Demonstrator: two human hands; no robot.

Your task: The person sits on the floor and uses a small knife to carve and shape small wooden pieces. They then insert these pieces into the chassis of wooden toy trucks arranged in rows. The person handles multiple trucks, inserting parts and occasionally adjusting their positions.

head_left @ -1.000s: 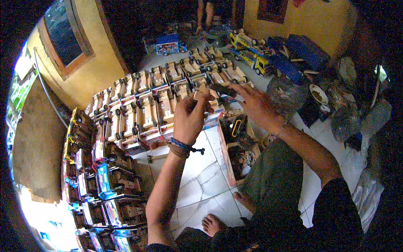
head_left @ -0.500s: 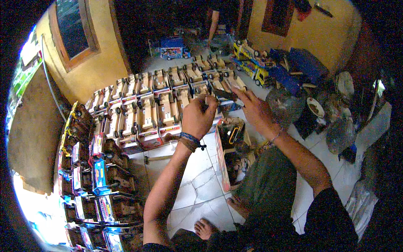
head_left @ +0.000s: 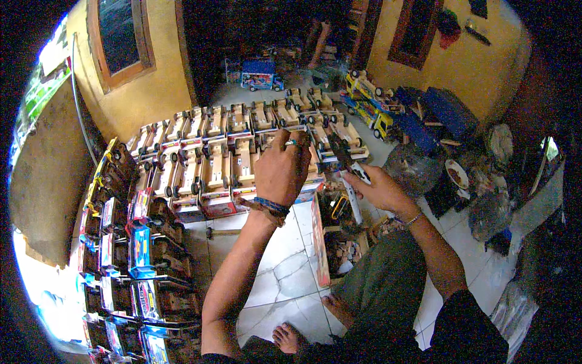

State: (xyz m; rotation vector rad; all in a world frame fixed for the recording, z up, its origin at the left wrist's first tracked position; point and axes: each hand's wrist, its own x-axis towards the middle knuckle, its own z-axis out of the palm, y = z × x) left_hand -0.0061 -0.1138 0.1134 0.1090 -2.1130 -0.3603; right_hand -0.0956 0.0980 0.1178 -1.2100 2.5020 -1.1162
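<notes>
Rows of wooden toy trucks (head_left: pixel 219 168) lie with their undersides and black wheels upward. Above the near row is my left hand (head_left: pixel 282 167), its back toward me and fingers curled closed; whatever it may hold is hidden. A ring and a blue-and-brown bracelet show on it. To its right, my right hand (head_left: pixel 383 191) grips a pair of pliers (head_left: pixel 344 155) with dark jaws and pale, dark-marked handles. The handles are spread apart, and the jaws point toward the trucks at the right end of the row.
An open box (head_left: pixel 320 246) of small pieces stands beside my right leg. More toy trucks (head_left: pixel 143 249) are lined up at left. A hammer (head_left: pixel 221 232) lies on the tiles. Yellow trucks (head_left: pixel 370 112) and plastic bags (head_left: pixel 412 167) sit at right. Another person's arm (head_left: pixel 319 45) shows at the back.
My right hand has moved down and slightly right, its fingers now wrapped round the pliers' handles, which have come into view spread apart. My left hand has turned, its back now toward me.
</notes>
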